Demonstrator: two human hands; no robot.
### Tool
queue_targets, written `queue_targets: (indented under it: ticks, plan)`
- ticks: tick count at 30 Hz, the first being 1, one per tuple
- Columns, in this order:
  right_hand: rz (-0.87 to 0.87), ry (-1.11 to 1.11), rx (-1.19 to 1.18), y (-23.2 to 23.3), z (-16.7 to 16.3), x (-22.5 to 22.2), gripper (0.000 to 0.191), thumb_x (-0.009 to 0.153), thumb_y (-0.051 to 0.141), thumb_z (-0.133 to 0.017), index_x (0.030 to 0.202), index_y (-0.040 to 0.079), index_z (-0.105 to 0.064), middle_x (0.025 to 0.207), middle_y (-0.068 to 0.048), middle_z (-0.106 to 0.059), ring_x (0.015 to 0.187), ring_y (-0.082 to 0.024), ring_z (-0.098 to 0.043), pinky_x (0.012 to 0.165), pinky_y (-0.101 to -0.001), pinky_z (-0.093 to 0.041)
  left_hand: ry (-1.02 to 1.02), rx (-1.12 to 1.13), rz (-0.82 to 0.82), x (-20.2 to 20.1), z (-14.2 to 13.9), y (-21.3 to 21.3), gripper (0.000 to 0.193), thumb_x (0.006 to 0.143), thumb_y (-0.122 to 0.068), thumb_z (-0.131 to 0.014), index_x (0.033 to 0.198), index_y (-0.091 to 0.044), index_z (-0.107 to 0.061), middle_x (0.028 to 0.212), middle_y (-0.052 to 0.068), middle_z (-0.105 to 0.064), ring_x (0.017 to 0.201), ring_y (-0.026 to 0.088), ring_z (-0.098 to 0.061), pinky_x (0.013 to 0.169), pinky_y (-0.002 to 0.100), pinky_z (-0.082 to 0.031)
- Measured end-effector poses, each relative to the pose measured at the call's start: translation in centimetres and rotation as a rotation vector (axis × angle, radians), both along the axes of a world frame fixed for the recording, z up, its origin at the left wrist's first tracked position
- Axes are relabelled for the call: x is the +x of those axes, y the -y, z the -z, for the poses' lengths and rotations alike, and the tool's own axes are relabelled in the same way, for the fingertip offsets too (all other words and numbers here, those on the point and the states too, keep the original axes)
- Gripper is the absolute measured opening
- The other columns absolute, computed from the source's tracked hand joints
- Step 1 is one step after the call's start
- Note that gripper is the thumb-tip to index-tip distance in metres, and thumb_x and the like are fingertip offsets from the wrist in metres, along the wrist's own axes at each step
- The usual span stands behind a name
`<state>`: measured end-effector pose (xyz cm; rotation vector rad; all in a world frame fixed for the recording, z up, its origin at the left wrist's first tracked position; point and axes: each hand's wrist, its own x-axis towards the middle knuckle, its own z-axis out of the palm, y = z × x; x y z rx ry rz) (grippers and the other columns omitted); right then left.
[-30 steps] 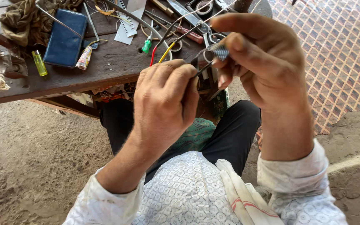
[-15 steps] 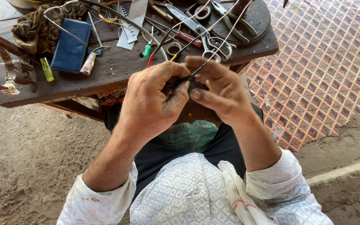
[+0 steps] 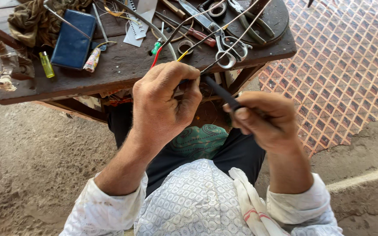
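Black sleeve [image 3: 222, 92] is the thing in hand: a dark tube running from my left hand [image 3: 165, 102] down to my right hand [image 3: 263, 122], held in the air just near of the bench [image 3: 123, 67]. My left fingers [image 3: 189, 94] are curled and pressed together around the far end of it, where a bundle of thin wires [image 3: 193, 48], red, yellow and pale, comes out and trails up over the bench. My right fingers [image 3: 241, 116] are closed in a pinch on the near end, thumb on top.

As I judge it, the sleeve already sits over part of the wires, and the coloured ends are still bare beyond my left hand, so the covering is partly done; how far the wires run inside the tube I cannot tell.

On the bench, scissors [image 3: 226, 46] lie right beside the wires, with pliers [image 3: 250, 22] farther right on a round dark tray [image 3: 281, 19]. To the left are a blue case [image 3: 73, 39], a yellow lighter [image 3: 47, 64], a small tube [image 3: 92, 59] and a brown rag [image 3: 31, 19].

In the way, I'd say, are the scissors and the loose wires crossing them, which could snag. A white cloth [image 3: 252, 201] rests on my lap.
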<state>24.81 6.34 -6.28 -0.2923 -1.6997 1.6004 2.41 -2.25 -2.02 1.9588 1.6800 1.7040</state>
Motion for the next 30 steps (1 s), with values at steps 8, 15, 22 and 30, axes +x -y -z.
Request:
queue_targets:
  ticks: [8,15,22,30]
  plan:
    - [0.019,0.441,0.604,-5.4,-9.0,-4.7,0.017,0.103,0.004,-0.068,0.119,-0.001,-0.073,0.078,-0.007,-0.069,0.058,-0.009,-0.059,0.052,-0.0260,-0.045,-0.328,0.090,-0.083,1.2,0.3,0.0,0.018,0.089,0.003,-0.074,0.100,-0.004,-0.062,0.088,0.008,-0.064,0.079,0.028,-0.063,0.074,0.040,-0.052]
    - [0.050,0.599,0.580,-5.9,-10.2,-6.4,0.020,0.102,0.016,-0.068,0.117,0.005,-0.075,0.074,-0.009,-0.070,0.061,-0.009,-0.060,0.052,-0.0265,-0.048,-0.423,0.065,-0.221,1.6,0.0,-0.4,0.019,0.095,-0.003,-0.075,0.114,0.000,-0.070,0.083,0.009,-0.062,0.074,0.028,-0.063,0.068,0.041,-0.050]
    - [-0.002,0.088,0.005,-4.8,-5.7,-2.0,0.018,0.110,0.017,-0.073,0.116,0.001,-0.073,0.089,-0.009,-0.074,0.070,-0.010,-0.068,0.061,-0.0262,-0.056,0.024,-0.145,0.027,0.4,-0.8,-0.5,0.012,0.094,-0.007,-0.074,0.106,-0.003,-0.072,0.096,0.009,-0.074,0.085,0.021,-0.075,0.077,0.032,-0.059]
    - [-0.287,-0.076,-0.137,-4.0,-0.6,-4.6,0.035,0.097,0.012,-0.074,0.127,-0.001,-0.061,0.136,-0.003,-0.065,0.125,-0.010,-0.064,0.106,-0.0273,-0.055,-0.005,-0.216,0.082,0.4,-2.8,-0.2,0.018,0.087,-0.004,-0.073,0.104,0.000,-0.072,0.093,0.012,-0.073,0.083,0.024,-0.074,0.076,0.033,-0.058]
